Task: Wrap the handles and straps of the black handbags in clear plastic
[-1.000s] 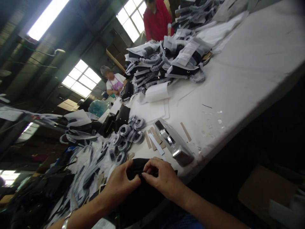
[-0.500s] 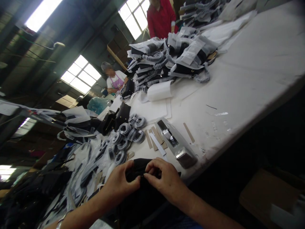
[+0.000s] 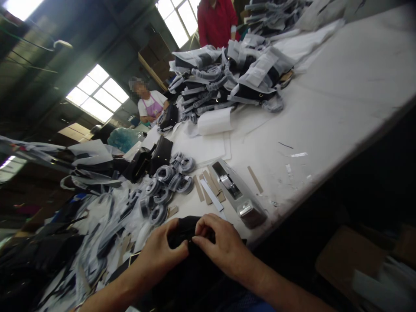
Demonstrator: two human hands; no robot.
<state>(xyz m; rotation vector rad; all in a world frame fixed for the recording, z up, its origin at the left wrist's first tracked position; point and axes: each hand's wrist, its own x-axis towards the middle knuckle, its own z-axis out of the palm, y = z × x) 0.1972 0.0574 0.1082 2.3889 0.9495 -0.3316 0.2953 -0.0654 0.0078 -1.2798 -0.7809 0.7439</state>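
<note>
A black bag [image 3: 186, 232] is between my hands at the lower middle, its lower part lost in shadow. My left hand [image 3: 164, 245] grips its left side, thumb on the near edge and fingers behind the far side. My right hand [image 3: 216, 242] pinches at the bag's near edge with thumb and forefinger; whatever small part sits in the pinch is hidden. The two thumbs are close together. Just beyond my right hand stands a grey tape dispenser [image 3: 238, 193], with brown and white card strips [image 3: 211, 193] beside it.
Wrapped strap coils [image 3: 165, 173] lie left of the strips, and loose wrapped straps [image 3: 94, 242] spread further left. Black bags [image 3: 160, 156] stand behind the coils. A heap of wrapped bags [image 3: 224, 80] fills the table's far part. Two people, in red [image 3: 217, 24] and a purple apron [image 3: 152, 108], are beyond.
My view has shifted slightly, so the background sits further left and a bit higher. Both hands keep their hold on the bag, with little visible finger movement.
</note>
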